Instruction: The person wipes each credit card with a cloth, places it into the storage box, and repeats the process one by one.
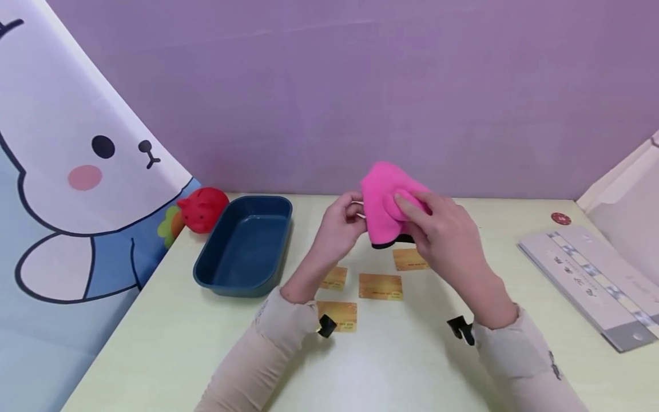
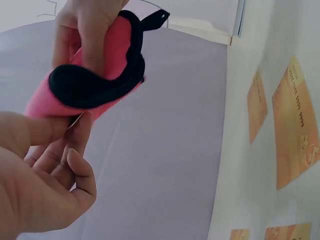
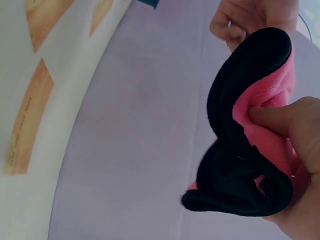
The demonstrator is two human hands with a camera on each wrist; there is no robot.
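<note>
clamped on the pink cloth (image 1: 376, 191), the right hand (image 1: 453, 237) holds it above the table (image 1: 391, 366); the left hand (image 1: 340, 229) pinches its edge beside a thin pale sliver. number rows on the orange cards (image 1: 381, 286) and characters on the grey folder (image 1: 582, 280) are too small to read. soft, folded, black-hemmed cloth: one. cards: four. blue tray (image 1: 231, 290), red piggy bank (image 1: 203, 210), red chip (image 1: 561, 218): one each.

The thin item (image 2: 75, 121) in the left grip (image 2: 42, 185) is mostly hidden; print on red poker chip (image 1: 561, 218) is illegible.
</note>
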